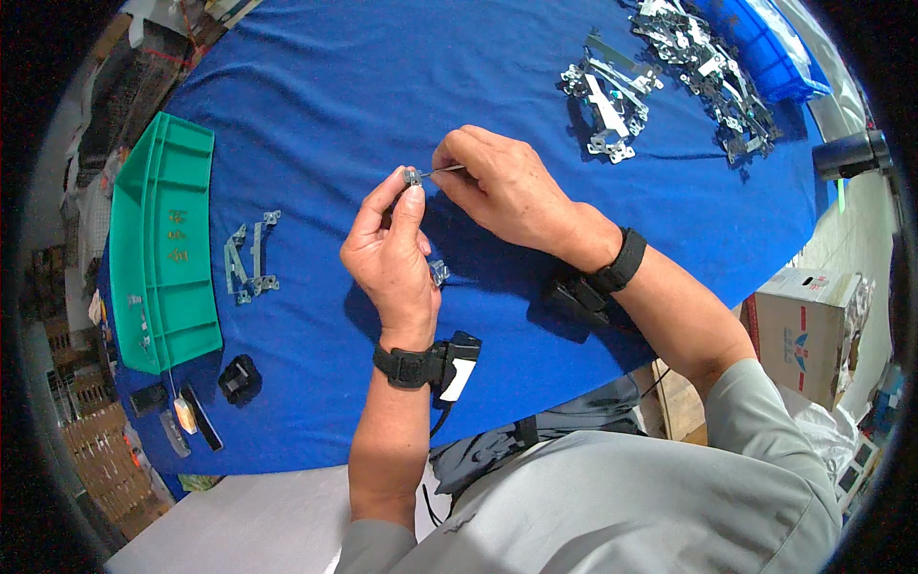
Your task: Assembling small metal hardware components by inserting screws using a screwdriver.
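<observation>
Rod meets part well to the right of the green tray, one hand on each.
The left hand, nearer the tray, pinches a small metal part between thumb and forefinger, out to the tray's right and level with its upper half. The right hand, farther from the tray, grasps a thin rod between its fingertips; the rod's long axis runs roughly crosswise, its tip toward the part and the tray. The part thus lies straight to the tray side of the right grip; whether the tip is inside it or only against it, I cannot tell. A metal end shows by the left palm's heel, possibly the same piece. Two brackets lie just beside the tray's right edge.
</observation>
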`<state>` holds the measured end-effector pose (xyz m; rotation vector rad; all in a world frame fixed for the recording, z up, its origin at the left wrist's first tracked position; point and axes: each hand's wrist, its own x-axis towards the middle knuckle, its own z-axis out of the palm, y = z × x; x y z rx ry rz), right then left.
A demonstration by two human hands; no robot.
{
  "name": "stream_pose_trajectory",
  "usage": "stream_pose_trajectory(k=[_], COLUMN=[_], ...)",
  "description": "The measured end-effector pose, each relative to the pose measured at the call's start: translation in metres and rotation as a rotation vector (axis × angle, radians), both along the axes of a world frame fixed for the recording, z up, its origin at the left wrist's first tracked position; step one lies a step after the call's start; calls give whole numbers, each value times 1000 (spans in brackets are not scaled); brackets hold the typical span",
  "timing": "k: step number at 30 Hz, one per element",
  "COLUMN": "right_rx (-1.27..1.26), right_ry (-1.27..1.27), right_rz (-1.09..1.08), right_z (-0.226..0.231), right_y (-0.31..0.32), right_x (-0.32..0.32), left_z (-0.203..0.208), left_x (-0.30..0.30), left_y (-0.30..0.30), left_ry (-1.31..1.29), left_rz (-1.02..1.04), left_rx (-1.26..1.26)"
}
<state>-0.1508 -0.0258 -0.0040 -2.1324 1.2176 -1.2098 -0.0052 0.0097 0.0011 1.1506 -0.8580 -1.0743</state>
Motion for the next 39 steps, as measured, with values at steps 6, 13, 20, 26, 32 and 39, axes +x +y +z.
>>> stream_pose_trajectory(k=[6,13,20,26,32,39], right_rx=[16,-28,-42,-50,-60,-46], right_ry=[9,-89,-94,-70,23,-16], right_rz=[12,22,42,36,9,0], right_z=[0,6,4,4,6,2], right_y=[-1,1,1,1,3,4], right_x=[-1,0,0,-2,-4,2], left_z=[0,-1,-3,-1,2,-1], left_x=[2,2,2,2,5,9], left_y=[0,0,-1,1,2,2], left_ry=[14,27,15,-18,-152,-100], left_rz=[-12,-3,1,14,-18,-44], left_rx=[5,1,3,19,-65,-22])
